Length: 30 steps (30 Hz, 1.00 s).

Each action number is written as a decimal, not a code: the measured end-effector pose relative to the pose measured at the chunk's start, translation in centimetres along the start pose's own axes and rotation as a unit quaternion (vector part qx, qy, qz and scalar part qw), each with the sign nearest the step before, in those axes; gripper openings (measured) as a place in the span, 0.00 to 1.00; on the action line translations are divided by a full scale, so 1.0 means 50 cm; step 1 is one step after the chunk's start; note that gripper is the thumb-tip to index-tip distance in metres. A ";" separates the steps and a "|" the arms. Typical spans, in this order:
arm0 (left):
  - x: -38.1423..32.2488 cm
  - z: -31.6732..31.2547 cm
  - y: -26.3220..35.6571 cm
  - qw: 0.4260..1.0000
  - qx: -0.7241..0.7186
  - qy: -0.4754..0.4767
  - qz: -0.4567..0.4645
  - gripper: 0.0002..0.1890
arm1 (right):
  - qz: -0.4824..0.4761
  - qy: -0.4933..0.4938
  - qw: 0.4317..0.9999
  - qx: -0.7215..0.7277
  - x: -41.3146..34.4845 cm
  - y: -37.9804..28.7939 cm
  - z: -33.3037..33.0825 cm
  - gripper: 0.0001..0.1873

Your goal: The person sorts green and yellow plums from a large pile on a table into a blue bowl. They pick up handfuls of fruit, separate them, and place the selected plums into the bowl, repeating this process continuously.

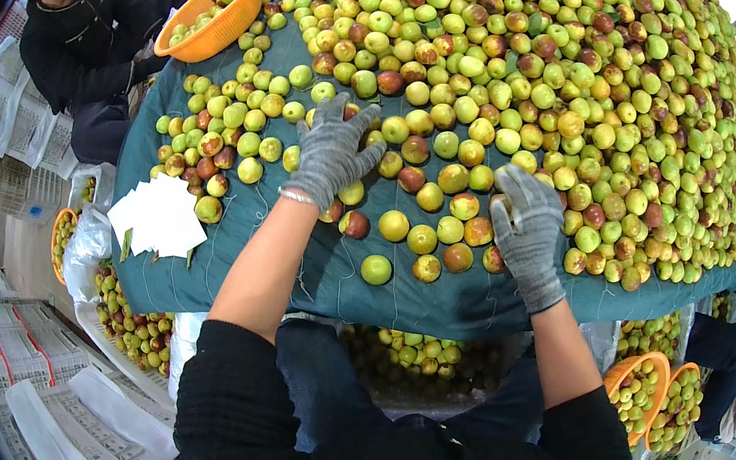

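Note:
A large heap of green and reddish-brown jujubes (pixel 602 91) covers much of a table with a dark green cloth (pixel 379 306). My left hand (pixel 334 153), in a grey knitted glove, lies palm down with fingers spread over jujubes left of the heap. My right hand (pixel 529 228), gloved alike, reaches down at the heap's near edge, its fingers by a jujube; whether it grips one is hidden. Between the hands, loose jujubes (pixel 450 229) lie on the cloth. A looser group of jujubes (pixel 232 115) is beyond my left hand, near white paper cards (pixel 156 216).
An orange plastic basket (pixel 215 22) with jujubes stands at the table's far left, beside a seated person (pixel 83 58). Below the near edge is a container of jujubes (pixel 420 353). More orange baskets (pixel 648 367) stand lower right. Plastic crates (pixel 9 337) and a lined crate of jujubes (pixel 134 326) are at left.

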State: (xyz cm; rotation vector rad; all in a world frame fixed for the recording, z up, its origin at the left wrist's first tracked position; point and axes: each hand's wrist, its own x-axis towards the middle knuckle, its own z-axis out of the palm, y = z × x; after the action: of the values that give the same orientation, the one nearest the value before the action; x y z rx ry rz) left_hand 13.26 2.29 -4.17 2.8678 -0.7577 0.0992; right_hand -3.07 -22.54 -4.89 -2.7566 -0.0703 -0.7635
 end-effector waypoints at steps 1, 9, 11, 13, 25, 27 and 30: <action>-0.021 -0.006 0.009 1.000 0.011 -0.017 -0.003 0.31 | 0.001 -0.067 0.998 0.022 0.026 -0.009 0.002 0.22; -0.151 -0.035 0.030 0.999 -0.052 0.008 -0.002 0.33 | 0.049 -0.467 0.878 -0.096 0.183 -0.101 0.030 0.25; -0.170 -0.042 0.033 0.992 -0.108 0.068 -0.026 0.32 | 0.047 -0.439 0.896 -0.054 0.183 -0.092 0.030 0.27; -0.192 -0.047 0.056 0.951 -0.260 0.166 0.001 0.23 | 0.043 -0.299 0.939 0.167 0.152 -0.076 0.017 0.28; -0.223 -0.057 0.222 0.811 -0.583 0.019 -0.037 0.27 | 0.000 -0.014 0.886 0.463 -0.005 -0.146 0.005 0.27; -0.239 -0.048 0.229 0.801 -0.593 0.013 -0.079 0.25 | -0.028 -0.030 0.913 0.406 -0.020 -0.148 -0.011 0.28; -0.270 -0.027 0.224 0.864 -0.491 0.103 -0.045 0.19 | -0.077 -0.125 0.931 0.335 -0.068 -0.150 -0.048 0.29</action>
State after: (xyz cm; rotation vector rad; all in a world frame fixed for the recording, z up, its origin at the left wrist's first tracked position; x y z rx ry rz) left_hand -4.03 -0.51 -2.63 1.8671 -0.4301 -0.0028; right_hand -8.07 -15.93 -2.75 -2.1800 -0.5051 -0.3234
